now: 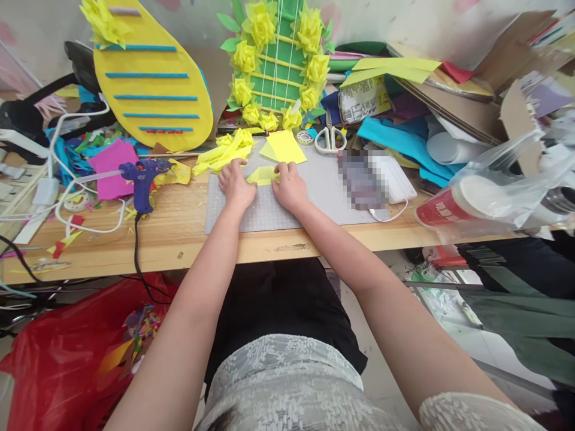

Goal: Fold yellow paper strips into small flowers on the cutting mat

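Yellow paper [263, 175] flanked at both ends, on grey mat [269, 216], by left hand [237, 187] and right hand [290, 188]; whether pinched or merely pressed cannot be told. Paper could be creased askew by uneven pressure; yellow sheets [286, 147] (just behind) could be nudged.

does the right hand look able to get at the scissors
Probably yes; just grey mat shows between the right hand and the scissors, though that hand touches folded yellow paper.
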{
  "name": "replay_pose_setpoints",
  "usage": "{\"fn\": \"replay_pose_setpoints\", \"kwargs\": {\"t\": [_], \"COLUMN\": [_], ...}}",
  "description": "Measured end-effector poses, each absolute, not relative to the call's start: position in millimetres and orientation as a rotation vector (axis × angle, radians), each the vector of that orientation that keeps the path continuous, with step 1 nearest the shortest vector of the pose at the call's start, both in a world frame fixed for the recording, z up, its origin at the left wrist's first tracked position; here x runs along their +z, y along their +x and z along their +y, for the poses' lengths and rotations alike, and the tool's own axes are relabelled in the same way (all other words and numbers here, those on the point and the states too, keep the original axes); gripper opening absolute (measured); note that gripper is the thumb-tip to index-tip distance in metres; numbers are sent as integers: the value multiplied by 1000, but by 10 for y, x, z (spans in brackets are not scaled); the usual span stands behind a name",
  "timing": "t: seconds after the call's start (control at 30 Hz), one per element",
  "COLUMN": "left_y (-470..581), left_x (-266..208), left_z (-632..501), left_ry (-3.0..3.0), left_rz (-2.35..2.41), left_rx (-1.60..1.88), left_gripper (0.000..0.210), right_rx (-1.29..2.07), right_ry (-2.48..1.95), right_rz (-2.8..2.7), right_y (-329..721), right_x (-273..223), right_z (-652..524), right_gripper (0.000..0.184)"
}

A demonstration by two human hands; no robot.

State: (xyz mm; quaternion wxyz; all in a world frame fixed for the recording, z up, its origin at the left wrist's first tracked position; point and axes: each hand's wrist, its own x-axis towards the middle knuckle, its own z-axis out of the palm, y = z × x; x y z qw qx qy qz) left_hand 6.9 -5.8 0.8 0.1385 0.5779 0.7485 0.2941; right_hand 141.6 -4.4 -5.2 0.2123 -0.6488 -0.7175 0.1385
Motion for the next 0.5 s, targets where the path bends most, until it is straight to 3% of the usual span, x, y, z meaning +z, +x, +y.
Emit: {"fn": "replay_pose_setpoints", "kwargs": {"t": [0.27,0.5], "left_y": [10,263], "left_x": [56,357], "left_z": [213,586], "left_ry": [1727,2212], "left_rz": [1805,1529], "left_rx": [886,260], "left_gripper": [39,44], "right_rx": [472,700], "right_ry": [-1725,-1623], "right_rz": [-1811,-1301], "right_y": [1461,1648], "right_x": [-112,-116], "right_z": [16,206], "right_gripper": [23,28]}}
